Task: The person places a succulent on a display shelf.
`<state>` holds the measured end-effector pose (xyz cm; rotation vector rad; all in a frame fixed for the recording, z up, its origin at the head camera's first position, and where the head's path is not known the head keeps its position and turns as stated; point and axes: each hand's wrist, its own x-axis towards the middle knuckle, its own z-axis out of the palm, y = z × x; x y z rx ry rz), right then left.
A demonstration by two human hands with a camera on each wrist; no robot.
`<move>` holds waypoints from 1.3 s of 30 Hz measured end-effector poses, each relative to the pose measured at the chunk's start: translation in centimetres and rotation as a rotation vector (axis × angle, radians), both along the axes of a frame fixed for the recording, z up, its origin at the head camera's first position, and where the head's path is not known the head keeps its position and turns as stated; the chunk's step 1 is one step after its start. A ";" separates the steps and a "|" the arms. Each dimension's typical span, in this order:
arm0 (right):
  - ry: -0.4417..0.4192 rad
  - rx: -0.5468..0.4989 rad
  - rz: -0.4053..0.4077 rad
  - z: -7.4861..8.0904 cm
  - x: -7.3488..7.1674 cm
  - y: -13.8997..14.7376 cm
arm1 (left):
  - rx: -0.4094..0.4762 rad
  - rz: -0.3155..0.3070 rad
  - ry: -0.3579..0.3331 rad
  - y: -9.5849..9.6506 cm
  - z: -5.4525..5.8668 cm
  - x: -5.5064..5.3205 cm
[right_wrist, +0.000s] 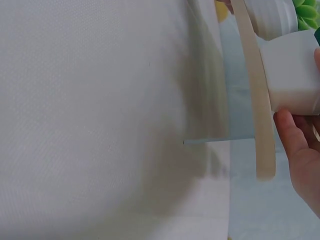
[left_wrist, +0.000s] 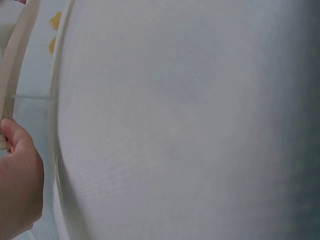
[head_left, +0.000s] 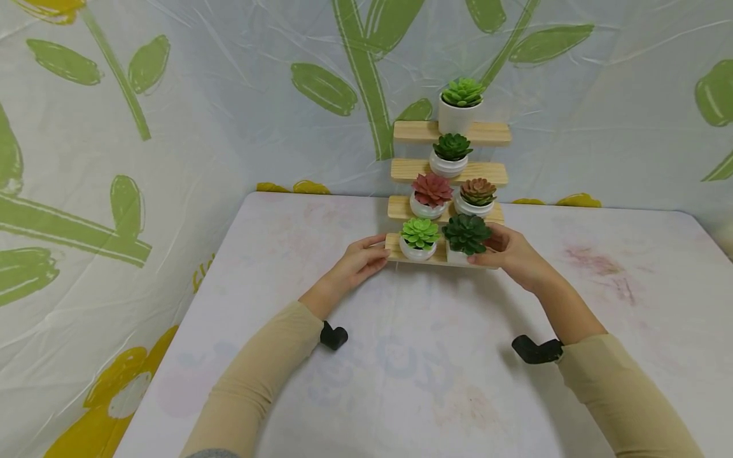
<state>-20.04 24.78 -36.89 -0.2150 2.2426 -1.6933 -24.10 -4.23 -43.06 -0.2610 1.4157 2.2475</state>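
At the left end of the lowest wooden shelf [head_left: 394, 245], my left hand [head_left: 351, 265] pinches the board between thumb and fingers. My right hand [head_left: 520, 259] grips a dark green potted succulent [head_left: 466, 234] at the shelf's right end. Its white angular pot [right_wrist: 292, 72] sits against the board in the right wrist view, thumb and fingers around its side. Beside it on the same shelf is a bright green succulent [head_left: 420, 234] in a round white pot. In the left wrist view, the left thumb lies along the board's edge.
Above rise more wooden shelves holding a red succulent [head_left: 432, 189], a brownish one [head_left: 478, 192], a dark green one [head_left: 452, 147] and a light green one [head_left: 462, 93] on top. A thin clear support [right_wrist: 220, 140] runs under the lowest board. A flower-print sheet [head_left: 229, 76] hangs behind the white table [head_left: 401, 381].
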 end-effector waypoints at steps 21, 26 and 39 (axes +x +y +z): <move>-0.014 -0.016 -0.008 -0.4 0.2 0.8 | -0.007 -0.006 0.002 0.0 0.4 0.1; 0.007 -0.008 -0.019 -0.2 0.6 1.1 | -0.021 -0.012 0.000 0.0 0.7 0.2; 0.125 -0.063 -0.015 -0.2 1.4 2.9 | -0.129 -0.058 0.018 -0.9 1.2 0.0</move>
